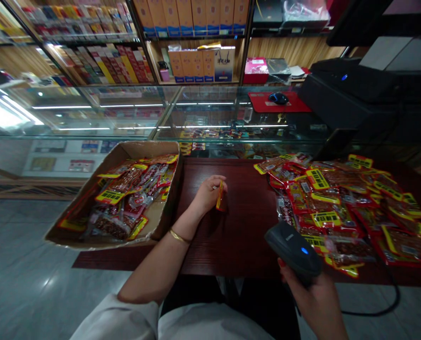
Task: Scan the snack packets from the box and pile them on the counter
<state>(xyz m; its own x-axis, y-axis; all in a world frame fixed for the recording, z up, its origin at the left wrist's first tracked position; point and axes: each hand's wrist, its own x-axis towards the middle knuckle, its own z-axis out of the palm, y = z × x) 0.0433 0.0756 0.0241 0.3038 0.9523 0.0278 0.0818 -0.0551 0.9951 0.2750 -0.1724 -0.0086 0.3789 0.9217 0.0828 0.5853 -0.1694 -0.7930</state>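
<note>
A person's left hand (210,192), a gold bangle (178,237) at the wrist, grips a single red-and-yellow packet (220,197) edge-on between its fingers over the middle of a dark reddish wooden surface (231,236). At the near right, the fingers of the right hand (318,297) clasp a black handheld scanner (293,252) showing a blue light. To the left stands an open cardboard box (143,150), similar packets (111,196) lying loose inside; to the right, a broad heap of packets (325,218) spreads over the surface, its near left edge partly hidden behind the scanner. A black cable (368,314) curves below the heap at the near right. On the far side, a glass display counter (203,97) runs across the room, bearing a red mat (295,105) and a computer mouse (278,97). A bulky dark machine (359,94) stands far right. Wooden shelves (295,47) stacked with boxed goods line the far wall; gray floor (19,269) shows at the near left.
</note>
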